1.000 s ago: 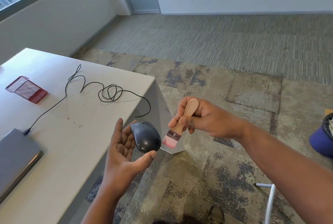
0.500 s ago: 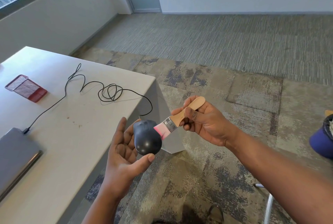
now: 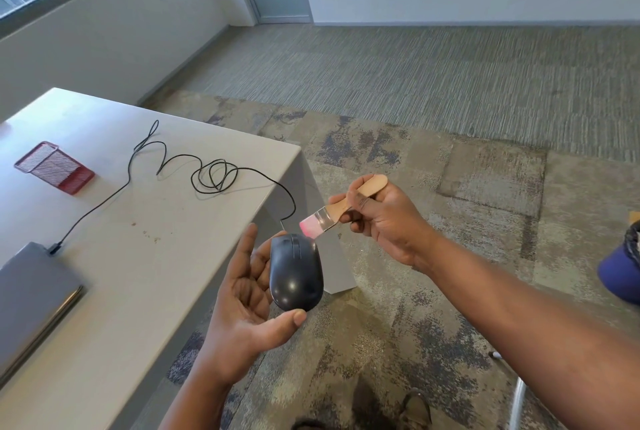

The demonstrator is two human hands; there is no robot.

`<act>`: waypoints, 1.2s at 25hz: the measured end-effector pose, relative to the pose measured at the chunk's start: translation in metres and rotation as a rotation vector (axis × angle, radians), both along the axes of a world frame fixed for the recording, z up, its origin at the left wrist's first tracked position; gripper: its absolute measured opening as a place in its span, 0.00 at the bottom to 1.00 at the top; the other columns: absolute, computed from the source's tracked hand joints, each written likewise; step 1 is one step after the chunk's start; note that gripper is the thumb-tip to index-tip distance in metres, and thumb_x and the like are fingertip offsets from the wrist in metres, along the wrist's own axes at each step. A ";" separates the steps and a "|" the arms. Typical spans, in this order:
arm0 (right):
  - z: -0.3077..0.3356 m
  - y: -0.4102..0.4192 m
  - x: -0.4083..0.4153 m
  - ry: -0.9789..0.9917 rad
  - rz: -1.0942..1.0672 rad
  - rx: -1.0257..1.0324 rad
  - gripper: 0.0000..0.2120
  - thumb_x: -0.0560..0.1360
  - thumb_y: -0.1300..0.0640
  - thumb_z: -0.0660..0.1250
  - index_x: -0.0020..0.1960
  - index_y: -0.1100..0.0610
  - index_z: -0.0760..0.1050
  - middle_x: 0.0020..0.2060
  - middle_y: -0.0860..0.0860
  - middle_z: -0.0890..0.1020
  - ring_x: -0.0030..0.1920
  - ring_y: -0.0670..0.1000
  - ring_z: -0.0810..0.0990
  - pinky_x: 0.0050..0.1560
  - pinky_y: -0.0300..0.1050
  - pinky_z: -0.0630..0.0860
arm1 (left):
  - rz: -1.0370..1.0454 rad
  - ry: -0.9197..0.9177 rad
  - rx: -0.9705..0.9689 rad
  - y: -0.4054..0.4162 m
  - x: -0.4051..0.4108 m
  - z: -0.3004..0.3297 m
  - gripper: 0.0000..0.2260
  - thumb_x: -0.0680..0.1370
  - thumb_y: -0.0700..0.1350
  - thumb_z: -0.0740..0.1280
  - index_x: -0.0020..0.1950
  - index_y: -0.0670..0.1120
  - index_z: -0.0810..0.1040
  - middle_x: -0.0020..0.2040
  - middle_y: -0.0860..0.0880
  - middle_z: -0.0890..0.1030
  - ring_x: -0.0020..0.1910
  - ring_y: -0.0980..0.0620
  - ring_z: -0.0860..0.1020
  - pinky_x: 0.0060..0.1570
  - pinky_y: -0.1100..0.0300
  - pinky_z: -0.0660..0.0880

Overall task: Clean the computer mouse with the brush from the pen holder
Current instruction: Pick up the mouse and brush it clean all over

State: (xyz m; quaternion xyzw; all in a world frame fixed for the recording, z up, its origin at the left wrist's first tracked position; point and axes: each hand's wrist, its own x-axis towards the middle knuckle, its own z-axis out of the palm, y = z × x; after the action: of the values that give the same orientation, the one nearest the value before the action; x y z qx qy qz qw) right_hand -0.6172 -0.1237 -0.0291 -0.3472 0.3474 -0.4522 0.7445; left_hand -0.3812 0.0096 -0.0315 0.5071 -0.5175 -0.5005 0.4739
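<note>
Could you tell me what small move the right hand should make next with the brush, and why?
Probably a short stroke down along the top of the mouse toward its rear. The right hand grips the brush by its wooden handle, and the pink bristles sit at the mouse's front edge, by the buttons. The left hand holds the mouse top side up off the desk edge, so its back is exposed.

My left hand [image 3: 249, 291] cradles the black mouse [image 3: 296, 274] while my right hand [image 3: 384, 222] holds the brush [image 3: 341, 210] bristles at its front edge.
</note>
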 end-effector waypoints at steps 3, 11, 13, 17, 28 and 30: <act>0.007 0.000 -0.002 -0.149 -0.025 0.063 0.04 0.82 0.62 0.64 0.49 0.55 0.72 0.50 0.61 0.87 0.36 0.50 0.81 0.37 0.41 0.76 | 0.013 -0.016 -0.008 0.001 0.003 -0.003 0.58 0.59 0.36 0.82 0.85 0.57 0.59 0.77 0.47 0.77 0.78 0.37 0.73 0.65 0.53 0.81; -0.005 0.002 0.002 -0.028 0.018 0.104 0.04 0.81 0.62 0.66 0.50 0.57 0.71 0.50 0.64 0.86 0.37 0.52 0.80 0.37 0.40 0.79 | 0.017 -0.040 0.010 0.003 0.004 -0.001 0.60 0.59 0.37 0.85 0.85 0.58 0.59 0.77 0.49 0.77 0.78 0.41 0.74 0.66 0.52 0.80; -0.005 0.000 -0.001 0.026 -0.028 0.087 0.04 0.81 0.62 0.66 0.51 0.57 0.71 0.50 0.64 0.86 0.37 0.53 0.79 0.38 0.41 0.78 | 0.027 -0.050 0.028 0.003 0.005 -0.001 0.61 0.58 0.44 0.90 0.84 0.60 0.61 0.78 0.49 0.76 0.79 0.41 0.73 0.69 0.50 0.79; 0.017 0.011 0.003 -0.094 0.008 -0.017 0.05 0.80 0.61 0.67 0.51 0.57 0.70 0.49 0.63 0.86 0.37 0.53 0.81 0.37 0.41 0.79 | 0.043 -0.136 0.025 0.001 0.007 -0.003 0.62 0.59 0.48 0.90 0.85 0.62 0.58 0.78 0.51 0.76 0.80 0.47 0.72 0.79 0.35 0.65; 0.054 0.040 0.020 0.236 0.476 -0.580 0.08 0.79 0.64 0.69 0.53 0.63 0.71 0.50 0.68 0.83 0.44 0.56 0.81 0.47 0.57 0.79 | 0.075 -0.307 -0.023 -0.002 0.005 -0.007 0.63 0.59 0.49 0.84 0.86 0.59 0.52 0.70 0.63 0.80 0.73 0.59 0.77 0.78 0.56 0.67; 0.056 0.037 0.016 0.265 0.504 -0.582 0.06 0.80 0.65 0.67 0.53 0.60 0.71 0.50 0.66 0.85 0.44 0.55 0.81 0.45 0.53 0.78 | 0.084 -0.315 -0.037 -0.001 0.006 -0.009 0.63 0.59 0.49 0.84 0.87 0.58 0.52 0.71 0.61 0.79 0.74 0.59 0.77 0.79 0.58 0.67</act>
State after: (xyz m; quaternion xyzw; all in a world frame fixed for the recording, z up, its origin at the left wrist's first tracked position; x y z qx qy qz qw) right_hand -0.6015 -0.0862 0.0266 -0.6730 0.2016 -0.2866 0.6514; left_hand -0.3756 0.0085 -0.0405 0.5918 -0.5728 -0.3848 0.4166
